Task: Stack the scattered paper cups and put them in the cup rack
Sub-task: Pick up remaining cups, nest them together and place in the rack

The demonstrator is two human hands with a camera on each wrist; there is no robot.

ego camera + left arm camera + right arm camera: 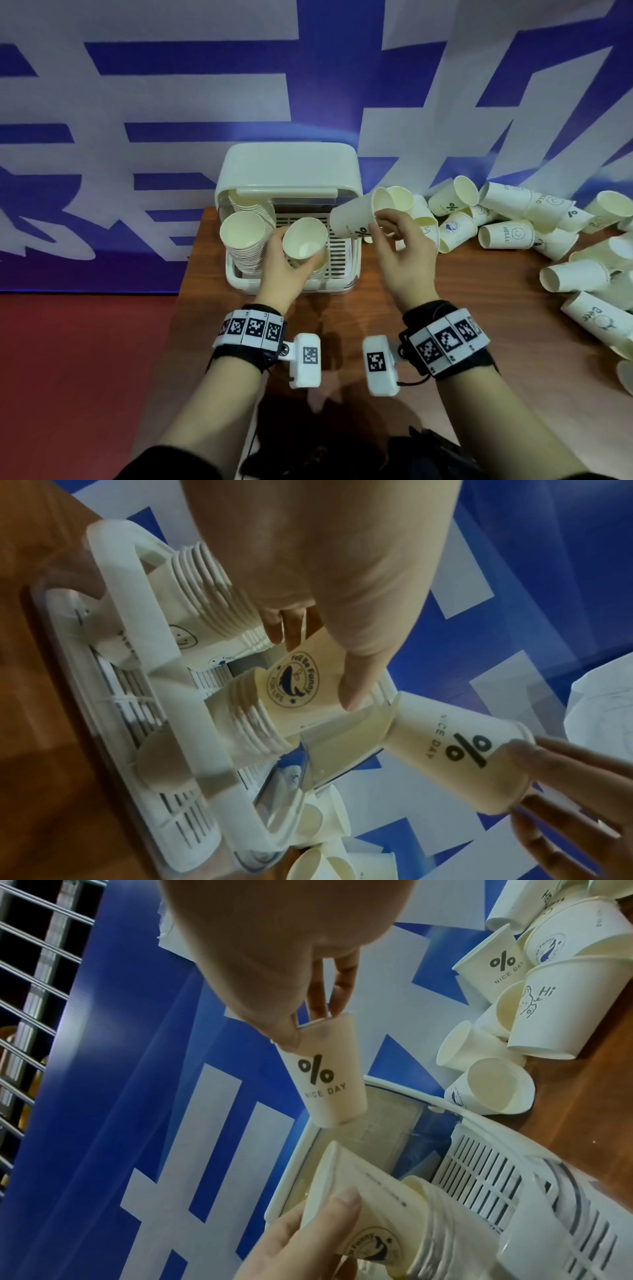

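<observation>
Currently, step: nesting one more cup.
Left hand point(284, 270): you grip the stack point(305, 241) standing in the rack point(236, 274), at the table's point(445, 294) left edge.
Right hand point(399, 253): you pinch a cup's point(356, 219) rim, base pointing at the stack.
Next: line up base with the stack's mouth, then push home.
Loose cups point(507, 234): far right edge.

A blue banner point(171, 102) with large white characters hangs behind the brown wooden table point(479, 308), above red floor point(68, 377) off the table's left edge.
</observation>
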